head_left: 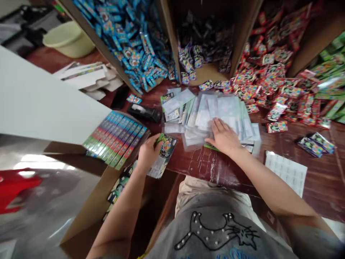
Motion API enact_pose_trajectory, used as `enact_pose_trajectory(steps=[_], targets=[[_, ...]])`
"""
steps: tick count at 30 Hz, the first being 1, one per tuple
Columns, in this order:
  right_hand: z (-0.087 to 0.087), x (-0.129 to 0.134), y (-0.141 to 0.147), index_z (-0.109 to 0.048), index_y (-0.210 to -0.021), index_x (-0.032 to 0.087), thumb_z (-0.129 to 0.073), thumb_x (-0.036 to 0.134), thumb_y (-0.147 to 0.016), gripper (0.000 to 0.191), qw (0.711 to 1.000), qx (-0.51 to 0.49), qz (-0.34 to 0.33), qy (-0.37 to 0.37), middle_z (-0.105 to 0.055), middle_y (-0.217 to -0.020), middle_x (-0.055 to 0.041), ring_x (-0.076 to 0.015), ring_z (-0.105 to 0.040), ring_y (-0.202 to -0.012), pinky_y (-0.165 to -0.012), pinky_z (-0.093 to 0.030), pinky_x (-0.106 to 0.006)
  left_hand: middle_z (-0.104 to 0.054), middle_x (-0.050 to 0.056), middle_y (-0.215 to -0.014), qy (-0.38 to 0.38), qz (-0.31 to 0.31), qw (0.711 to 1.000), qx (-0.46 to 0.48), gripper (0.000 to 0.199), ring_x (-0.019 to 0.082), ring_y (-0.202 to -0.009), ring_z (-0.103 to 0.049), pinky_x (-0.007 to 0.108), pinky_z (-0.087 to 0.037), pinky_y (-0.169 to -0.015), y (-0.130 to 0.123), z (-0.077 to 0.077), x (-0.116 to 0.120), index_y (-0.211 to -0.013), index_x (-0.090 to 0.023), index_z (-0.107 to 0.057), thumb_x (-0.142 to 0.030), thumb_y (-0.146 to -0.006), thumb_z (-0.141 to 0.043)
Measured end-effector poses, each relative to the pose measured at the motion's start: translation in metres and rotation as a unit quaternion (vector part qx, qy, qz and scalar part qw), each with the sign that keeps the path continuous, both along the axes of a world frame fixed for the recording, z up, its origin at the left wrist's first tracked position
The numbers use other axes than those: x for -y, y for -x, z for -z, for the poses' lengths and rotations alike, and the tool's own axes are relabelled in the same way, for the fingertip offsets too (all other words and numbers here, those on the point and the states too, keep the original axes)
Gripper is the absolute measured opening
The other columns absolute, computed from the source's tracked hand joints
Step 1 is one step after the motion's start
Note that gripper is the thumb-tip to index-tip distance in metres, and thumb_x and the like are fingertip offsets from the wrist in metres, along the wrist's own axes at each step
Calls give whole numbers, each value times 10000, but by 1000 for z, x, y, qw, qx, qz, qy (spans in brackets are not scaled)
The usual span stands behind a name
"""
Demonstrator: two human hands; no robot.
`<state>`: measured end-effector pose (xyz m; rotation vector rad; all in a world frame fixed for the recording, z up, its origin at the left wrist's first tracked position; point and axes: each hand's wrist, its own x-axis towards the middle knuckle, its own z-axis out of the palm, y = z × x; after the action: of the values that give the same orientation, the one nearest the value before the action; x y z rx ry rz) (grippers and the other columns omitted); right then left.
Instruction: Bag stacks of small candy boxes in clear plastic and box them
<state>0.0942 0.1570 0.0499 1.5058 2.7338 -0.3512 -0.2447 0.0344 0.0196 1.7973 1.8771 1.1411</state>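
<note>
My left hand (148, 153) is closed on the edge of a dark printed card (165, 151) with green and colourful artwork, just over the table's front edge. Fingers stretched out, my right hand (228, 138) lies flat on a spread pile of clear plastic sleeves (201, 115). Some sleeves at the pile's left side have printed cards in them. Below my left forearm, more printed cards (122, 185) show in an open cardboard box (88, 201).
Cardboard bins at the back hold blue packets (129, 43), purple packets (190, 59), red packets (269, 72) and green packets (334, 79). Striped boxes (115, 136) and a black stapler-like object (144, 112) lie left. A label sheet (287, 171) lies right; a basin (67, 39) stands far left.
</note>
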Motion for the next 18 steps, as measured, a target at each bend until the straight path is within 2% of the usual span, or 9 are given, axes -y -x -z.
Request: enact_pose_trajectory(steps=[2, 4, 7, 9, 11, 13, 15, 16, 18], targets=[[5, 10, -14, -383, -1695, 0, -703, 510, -991, 926, 1000, -20, -10, -17, -276, -1797, -285, -424, -304, -1688, -1364, -314, -596, -797, 38, -1218, -21, -15, 999, -32, 235, 318, -1167, -707, 580, -526, -1135, -20, -5, 0, -1224, -312, -755, -419, -1026, -686], [5, 20, -35, -422, -1682, 23, -727, 402, -978, 856, 999, -22, -16, -21, -311, -1789, -268, -418, -334, -1677, -1355, -342, -605, -790, 34, -1272, -31, -20, 998, -41, 220, 330, -1241, -691, 569, -489, -1192, -44, -14, -2, -1194, -302, -777, -420, -1032, -685], [-3, 36, -70, -575, -1596, 96, -555, 214, -1049, 561, 998, -58, -31, 7, -532, -1685, -206, -340, -529, -1576, -1298, -468, -531, -817, 2, -1204, -18, 5, 1000, 14, 216, 281, -1159, -741, 508, -554, -1117, -86, -30, -9, -1170, -322, -794, -456, -1037, -691], [-11, 49, -87, -674, -1500, 176, -453, 217, -1095, 463, 989, -148, -7, 7, -695, -1535, -162, -293, -673, -1436, -1238, -539, -510, -840, 10, -1131, 21, 40, 993, 106, 269, 261, -1082, -772, 473, -598, -1037, -118, -38, -15, -1111, -307, -814, -533, -1027, -695], [-17, 67, -94, -697, -1436, 236, -461, 291, -1119, 398, 948, -305, 89, -26, -772, -1405, -136, -266, -749, -1312, -1175, -589, -497, -855, 44, -1086, 82, 92, 968, 216, 391, 254, -1016, -797, 442, -635, -951, -154, -42, -23, -1099, -257, -818, -618, -1007, -697], [-17, 88, -94, -649, -1433, 282, -515, 373, -1120, 353, 854, -477, 206, -35, -786, -1323, -110, -237, -793, -1181, -1049, -658, -464, -856, 91, -1118, 149, 153, 912, 351, 534, 254, -997, -814, 408, -660, -889, -192, -43, -33, -1178, -205, -784, -692, -976, -698], [-14, 109, -91, -599, -1423, 306, -550, 432, -1113, 339, 767, -581, 272, 11, -780, -1237, -79, -205, -812, -1028, -895, -698, -413, -824, 135, -1251, 172, 171, 840, 485, 614, 263, -1075, -810, 400, -664, -923, -225, -42, -44, -1265, -179, -722, -715, -966, -690], [-12, 118, -91, -593, -1407, 303, -573, 441, -1103, 334, 751, -597, 279, 32, -771, -1213, -73, -197, -808, -995, -868, -700, -402, -793, 143, -1332, 153, 149, 825, 523, 602, 265, -1145, -793, 407, -651, -980, -237, -42, -49, -1297, -182, -692, -691, -976, -687], [-13, 130, -98, -589, -1418, 280, -648, 429, -1065, 388, 769, -576, 278, 4, -726, -1308, -112, -232, -777, -1143, -963, -683, -454, -729, 125, -1446, 82, 82, 860, 498, 531, 258, -1290, -727, 430, -583, -1133, -251, -44, -53, -1333, -203, -648, -607, -992, -696]])
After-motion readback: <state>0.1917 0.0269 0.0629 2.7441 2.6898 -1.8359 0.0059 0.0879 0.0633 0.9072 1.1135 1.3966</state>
